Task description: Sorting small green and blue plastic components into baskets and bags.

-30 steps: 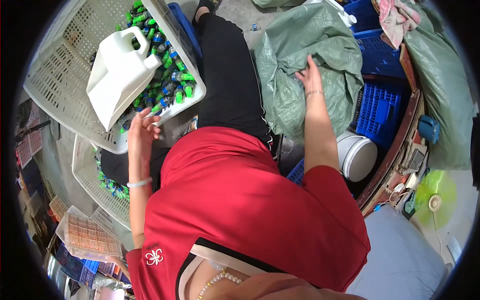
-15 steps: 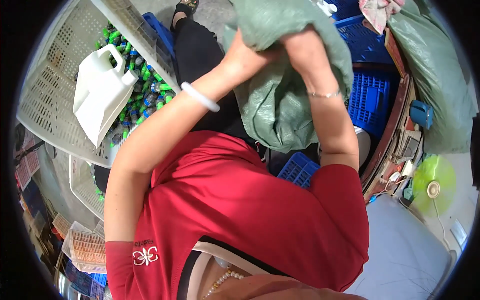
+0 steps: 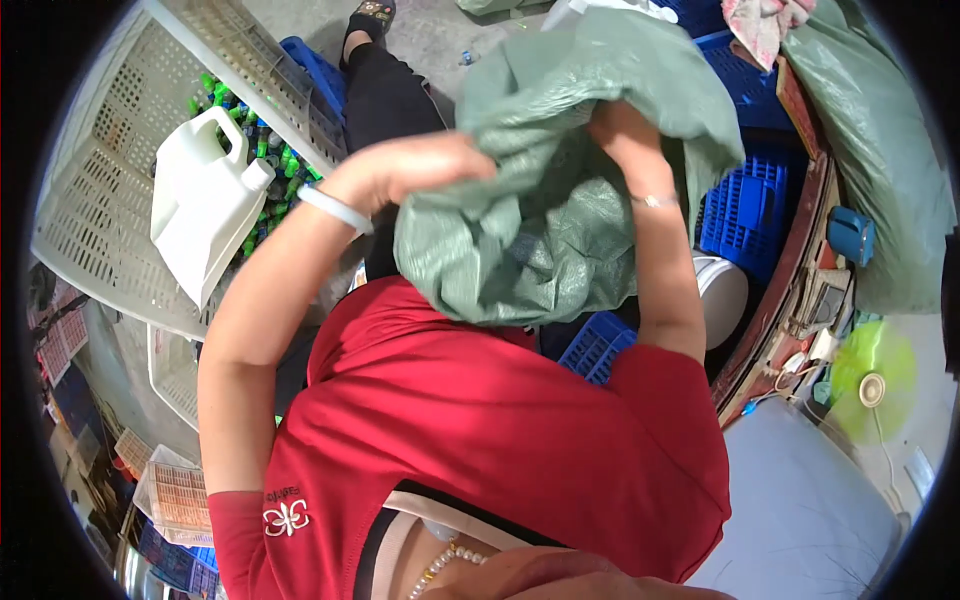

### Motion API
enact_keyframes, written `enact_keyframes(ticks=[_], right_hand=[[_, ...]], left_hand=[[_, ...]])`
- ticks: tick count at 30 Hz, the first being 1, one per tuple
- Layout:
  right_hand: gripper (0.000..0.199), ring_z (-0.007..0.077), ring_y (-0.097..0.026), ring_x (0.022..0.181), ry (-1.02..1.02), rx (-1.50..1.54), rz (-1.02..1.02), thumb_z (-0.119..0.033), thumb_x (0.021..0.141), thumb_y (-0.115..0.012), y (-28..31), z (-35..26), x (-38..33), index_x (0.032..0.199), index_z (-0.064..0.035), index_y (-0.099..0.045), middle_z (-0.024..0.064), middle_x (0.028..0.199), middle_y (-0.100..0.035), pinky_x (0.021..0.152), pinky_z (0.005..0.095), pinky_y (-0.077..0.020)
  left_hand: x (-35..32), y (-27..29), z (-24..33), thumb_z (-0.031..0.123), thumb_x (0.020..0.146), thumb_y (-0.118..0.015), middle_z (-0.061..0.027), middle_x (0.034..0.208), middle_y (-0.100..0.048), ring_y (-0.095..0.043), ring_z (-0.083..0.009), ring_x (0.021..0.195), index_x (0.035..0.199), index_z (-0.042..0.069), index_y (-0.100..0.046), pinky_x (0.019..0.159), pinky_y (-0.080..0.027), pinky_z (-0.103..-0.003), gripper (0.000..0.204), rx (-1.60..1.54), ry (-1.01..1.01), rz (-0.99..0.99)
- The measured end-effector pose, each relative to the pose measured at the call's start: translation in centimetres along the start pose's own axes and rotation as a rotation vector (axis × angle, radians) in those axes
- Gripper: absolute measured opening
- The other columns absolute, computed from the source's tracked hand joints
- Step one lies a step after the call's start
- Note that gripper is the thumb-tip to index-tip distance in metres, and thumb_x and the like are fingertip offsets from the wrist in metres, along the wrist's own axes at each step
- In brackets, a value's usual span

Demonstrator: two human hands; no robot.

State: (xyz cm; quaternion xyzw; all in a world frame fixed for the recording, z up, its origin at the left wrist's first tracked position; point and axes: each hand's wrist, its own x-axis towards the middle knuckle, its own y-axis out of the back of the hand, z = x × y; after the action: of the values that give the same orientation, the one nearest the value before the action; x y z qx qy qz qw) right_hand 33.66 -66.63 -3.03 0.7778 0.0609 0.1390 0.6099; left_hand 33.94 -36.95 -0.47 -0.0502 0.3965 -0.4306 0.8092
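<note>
A large green woven plastic sack hangs in front of me, its mouth spread and its folds bunched. My left hand, slightly blurred by motion, is closed on the sack's left edge, with some of its fingers behind the plastic. Reaching into the mouth, my right hand grips the far right part of the rim from inside, its fingertips covered by the folds. What the sack holds, if anything, cannot be seen.
A pale plastic crate at left holds many small bottles with green and blue caps and a cut white jug. Blue crates and a white bucket stand at right. Beyond them are a green fan and another green sack.
My left hand has moved left and nearer to me, away from my right hand. The sack's mouth has spread wider, and its folds reach farther left.
</note>
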Motion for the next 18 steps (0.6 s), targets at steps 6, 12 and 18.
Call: enact_keyframes(ticks=[6, 12, 18], right_hand=[[0.043, 0.0342, -0.059, 0.106, -0.066, 0.251, -0.272, -0.018, 0.081, -0.058, -5.9, 1.2, 0.7, 0.121, -0.0047, -0.059, 0.016, 0.114, -0.064, 0.098, 0.0413, -0.0421], [0.031, 0.0263, -0.063, 0.102, -0.655, 1.152, -0.16, -0.011, 0.086, -0.05, -0.5, 2.2, -0.1, 0.11, 0.0022, -0.063, 0.014, 0.111, -0.066, 0.09, 0.0371, -0.0483], [0.033, 0.0301, -0.061, 0.107, -1.025, 1.656, 0.031, -0.014, 0.09, -0.045, 5.2, 0.6, 1.4, 0.112, 0.0054, -0.061, 0.0198, 0.115, -0.064, 0.093, 0.0403, -0.0488]], left_hand=[[-3.0, -0.8, 3.6, 0.018, 0.083, -0.061, -0.0068, 0.081, -0.065, -0.06, -0.0136, 0.069, 0.096, 0.001, -0.065, 0.063, -0.048, -0.029, 0.022, 0.022, -0.072, 0.137], [-2.8, 1.0, 4.3, 0.022, 0.08, -0.067, -0.0136, 0.104, -0.061, -0.058, -0.029, 0.095, 0.114, 0.005, -0.058, 0.082, -0.046, -0.037, 0.04, 1.292, -0.57, 1.193], [1.1, -9.0, -0.2, 0.027, 0.076, -0.069, -0.0171, 0.112, -0.054, -0.053, -0.0322, 0.103, 0.126, 0.002, -0.05, 0.087, -0.043, -0.042, 0.059, 1.283, -0.828, 1.01]])
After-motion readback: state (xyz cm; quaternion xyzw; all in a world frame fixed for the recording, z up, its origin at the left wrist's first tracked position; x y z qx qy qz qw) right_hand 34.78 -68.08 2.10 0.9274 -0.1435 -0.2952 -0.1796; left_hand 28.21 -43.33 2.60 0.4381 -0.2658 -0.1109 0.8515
